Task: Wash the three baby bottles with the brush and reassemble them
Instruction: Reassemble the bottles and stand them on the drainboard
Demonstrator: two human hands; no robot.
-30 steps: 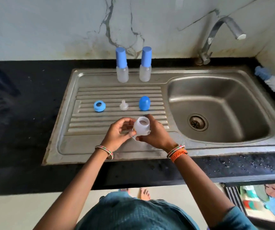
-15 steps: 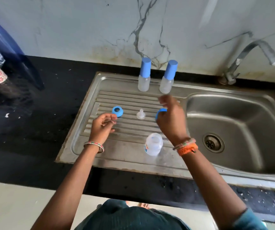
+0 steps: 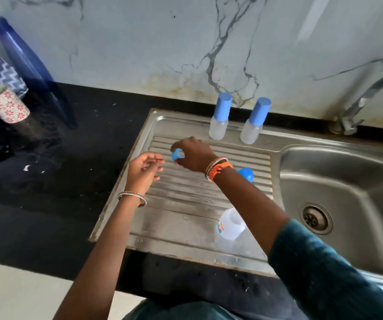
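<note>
Our right hand [image 3: 194,153] has crossed to pinch the blue collar ring [image 3: 177,154] (left hand [image 3: 144,168] loosely curled, empty), leaving the open bottle [image 3: 231,225] standing, so reassembly begins.

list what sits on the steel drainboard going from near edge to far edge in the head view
open bottle body → blue dome cap → blue ring pinched in the right hand → two capped bottles, left one and right one, standing at the back

A white marble-patterned wall [image 3: 139,47] with dark veins fills the upper frame, stained yellowish above the black stone countertop [image 3: 35,204]. A pale floor [image 3: 12,294] shows at lower left.
</note>
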